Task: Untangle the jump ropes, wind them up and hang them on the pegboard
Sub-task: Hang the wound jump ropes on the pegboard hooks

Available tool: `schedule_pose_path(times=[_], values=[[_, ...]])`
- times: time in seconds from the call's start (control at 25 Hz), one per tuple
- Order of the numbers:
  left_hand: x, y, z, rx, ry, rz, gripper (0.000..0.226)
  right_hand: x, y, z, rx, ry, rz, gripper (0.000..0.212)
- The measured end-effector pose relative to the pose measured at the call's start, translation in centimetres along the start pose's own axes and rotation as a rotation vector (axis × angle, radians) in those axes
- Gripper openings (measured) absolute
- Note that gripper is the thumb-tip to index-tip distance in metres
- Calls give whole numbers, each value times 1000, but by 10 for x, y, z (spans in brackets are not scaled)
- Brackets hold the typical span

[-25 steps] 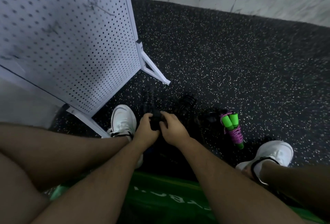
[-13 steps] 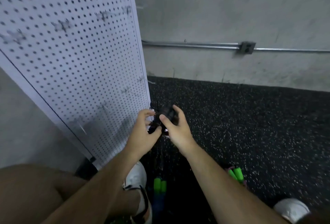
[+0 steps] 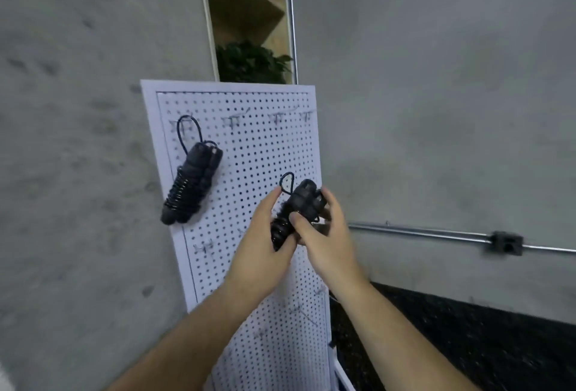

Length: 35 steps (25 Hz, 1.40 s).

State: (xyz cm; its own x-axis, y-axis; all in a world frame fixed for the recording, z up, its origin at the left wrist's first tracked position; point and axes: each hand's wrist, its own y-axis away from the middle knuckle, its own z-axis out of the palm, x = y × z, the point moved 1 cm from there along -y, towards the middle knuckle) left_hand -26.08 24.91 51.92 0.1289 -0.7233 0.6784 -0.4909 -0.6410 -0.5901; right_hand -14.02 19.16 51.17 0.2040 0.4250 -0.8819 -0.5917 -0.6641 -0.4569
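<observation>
Now, start from the white pegboard (image 3: 255, 147), which stands against the grey wall (image 3: 93, 141) and fills the middle of your view. At the pegboard's upper left one black jump rope (image 3: 191, 185) hangs wound into a tight bundle, its cord caught over the leftmost hook of the top row, so that rope looks done. In front of the pegboard's right edge, about halfway down, you hold the second jump rope (image 3: 299, 203). It is also black and wound round its paired handles, and it tilts with the handle ends up and to the right. Both hands are closed on it: your left hand (image 3: 265, 234) wraps the lower, coiled part, and your right hand (image 3: 327, 234) grips the upper part with the thumb laid across the front. A small loop (image 3: 287, 183) of cord stands up from the top of the bundle, just above your left fingertips and not on any hook. You appear to be at the hanging step for this rope: the winding seems finished, and nothing on the pegboard carries it yet. The next move calls for raising the bundle towards the pegboard's top row, where a free hook (image 3: 232, 121) sits to the right of the hung rope. You will need that loop open enough to slip over the hook's tip. Mind the coils as you release, since they may slacken if the weight drops onto the hook suddenly.
</observation>
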Motion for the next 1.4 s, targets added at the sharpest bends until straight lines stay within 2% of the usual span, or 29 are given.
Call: schedule_pose_path(times=[0.24,0.44,0.56,0.68,0.8,0.88,1.0,1.08,1.16,1.4], values=[[44,-56,-51,143,-146,109,72,-69,-49,42,23,-42,-117,66],[61,-99,-69,156,-169,102,73,-88,-90,60,38,-37,-127,67],[55,-110,-70,159,-163,66,73,-83,-104,67,35,5,-100,73],[43,-110,-67,140,-152,25,69,-77,-103,68,1,52,-83,70],[25,-110,-62,149,-151,10,46,-69,-99,70,-47,99,-102,64],[13,-109,-60,154,-187,27,43,-64,-98,73,-80,149,-147,60],[0,-105,-58,162,-291,87,46,-53,-90,74,-108,218,-201,65],[-7,-98,-54,147,-408,109,63,-45,-83,71,-122,265,-230,66],[-12,-87,-47,157,-499,150,70,-34,-74,66,-129,319,-255,62],[-19,-43,-16,175,-643,370,55,5,-28,27,-161,528,-366,43]])
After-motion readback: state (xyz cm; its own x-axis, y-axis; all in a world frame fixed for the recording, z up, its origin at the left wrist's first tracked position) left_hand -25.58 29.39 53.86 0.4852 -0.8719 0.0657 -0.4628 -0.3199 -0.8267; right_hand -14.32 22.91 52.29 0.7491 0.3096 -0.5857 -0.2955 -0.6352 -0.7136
